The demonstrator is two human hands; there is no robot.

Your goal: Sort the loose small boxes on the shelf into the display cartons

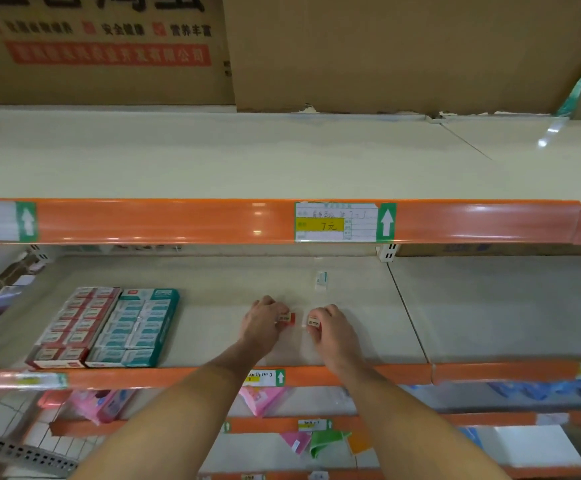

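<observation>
Two bare hands over the middle of the cream shelf (212,327) with the orange front rail. Left hand (263,323) curled, pinching one small red-and-white box (287,318) at the fingertips. Right hand (330,329) curled likewise round a second small red-and-white box (314,321), just beside the first; print on both too small to read. One more loose small box, white with a teal mark (321,279), further back toward the shelf's rear edge, apart from both hands. Two display cartons side by side near the shelf's front left corner, touching: a red display carton (74,329) packed with two columns of red-and-white boxes, and a teal display carton (136,329) packed with two columns of teal-and-white boxes. On the rail of the shelf above, a white price tag (337,222) with a yellow field reading "7元" and a green panel with a white up-arrow. Two big brown cardboard cases (386,46) on the top shelf, the left with blurred red and black Chinese print.
</observation>
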